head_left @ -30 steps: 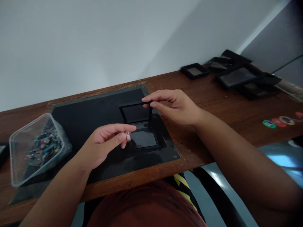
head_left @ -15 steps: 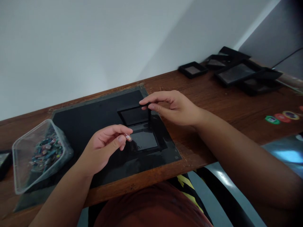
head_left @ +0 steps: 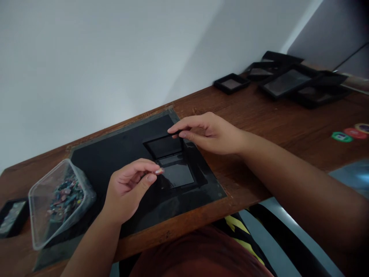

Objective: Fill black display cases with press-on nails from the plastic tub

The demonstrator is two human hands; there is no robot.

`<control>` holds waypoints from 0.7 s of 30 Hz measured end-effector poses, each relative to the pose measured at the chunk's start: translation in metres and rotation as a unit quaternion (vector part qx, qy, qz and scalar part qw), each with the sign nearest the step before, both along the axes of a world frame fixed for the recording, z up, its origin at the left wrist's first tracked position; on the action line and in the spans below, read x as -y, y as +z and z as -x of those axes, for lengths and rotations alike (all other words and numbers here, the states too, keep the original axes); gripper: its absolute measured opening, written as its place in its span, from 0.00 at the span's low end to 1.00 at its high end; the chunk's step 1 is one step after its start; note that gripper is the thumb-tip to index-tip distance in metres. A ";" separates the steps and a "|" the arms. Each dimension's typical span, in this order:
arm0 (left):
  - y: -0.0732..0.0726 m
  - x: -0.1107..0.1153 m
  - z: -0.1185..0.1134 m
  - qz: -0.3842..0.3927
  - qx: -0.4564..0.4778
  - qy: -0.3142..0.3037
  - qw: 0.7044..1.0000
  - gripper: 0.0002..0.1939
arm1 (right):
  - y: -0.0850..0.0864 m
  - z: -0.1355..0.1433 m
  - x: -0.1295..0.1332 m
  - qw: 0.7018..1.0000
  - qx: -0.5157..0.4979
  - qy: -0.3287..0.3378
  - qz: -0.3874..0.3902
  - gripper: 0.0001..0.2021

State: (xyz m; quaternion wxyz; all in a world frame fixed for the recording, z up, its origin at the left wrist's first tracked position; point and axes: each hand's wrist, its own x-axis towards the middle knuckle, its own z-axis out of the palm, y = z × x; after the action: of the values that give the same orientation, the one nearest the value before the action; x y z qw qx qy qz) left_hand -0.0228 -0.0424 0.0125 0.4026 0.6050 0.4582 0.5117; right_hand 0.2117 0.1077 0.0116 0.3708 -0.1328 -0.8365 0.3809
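Note:
Between the thumb and fingertips of my left hand (head_left: 129, 188) is a small pale stone chip (head_left: 159, 171), held just left of a black hinged display case (head_left: 193, 177). The case lies opened on a dark mat (head_left: 115, 142), its clear-windowed lid (head_left: 165, 146) raised at the back. My right hand (head_left: 206, 132) pinches the top right corner of that lid. A clear film shows in the case's lower half. To the left stands a clear plastic tub (head_left: 62, 234) with many small coloured stone chips (head_left: 65, 196) inside.
Several black framed cases (head_left: 290, 82) are heaped at the back right by the wall, with a smaller one (head_left: 230, 82) beside them. Another black case (head_left: 14, 215) lies far left. Round coloured badges (head_left: 341, 136) sit at the right.
The view has shifted slightly, bringing more of the far-left case into sight. My left hand has turned the stone chip a little; my right hand still holds the lid.

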 end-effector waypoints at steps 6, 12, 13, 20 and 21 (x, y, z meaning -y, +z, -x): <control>-0.002 0.003 -0.001 -0.087 -0.104 0.035 0.990 0.07 | 0.002 -0.001 0.000 0.999 0.016 -0.016 -0.031 0.13; -0.003 0.007 0.006 -0.270 -0.304 0.091 0.909 0.23 | 0.002 -0.002 0.001 0.997 0.042 -0.039 -0.047 0.14; -0.001 0.008 0.008 -0.287 -0.321 0.097 0.897 0.27 | 0.002 -0.003 0.001 0.997 0.042 -0.039 -0.050 0.14; 0.007 0.025 0.010 -0.351 -0.372 0.168 0.843 0.28 | 0.005 -0.003 0.004 0.997 0.033 -0.028 -0.066 0.14; 0.007 0.028 0.009 -0.302 -0.342 0.163 0.875 0.26 | 0.005 -0.002 0.005 0.997 0.030 -0.027 -0.064 0.14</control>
State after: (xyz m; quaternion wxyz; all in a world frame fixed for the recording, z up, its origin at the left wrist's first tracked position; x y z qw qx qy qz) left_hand -0.0316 -0.0701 0.0193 -0.0712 0.7513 0.4825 0.4447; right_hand 0.2141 0.1030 0.0169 0.3632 -0.1429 -0.8663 0.3118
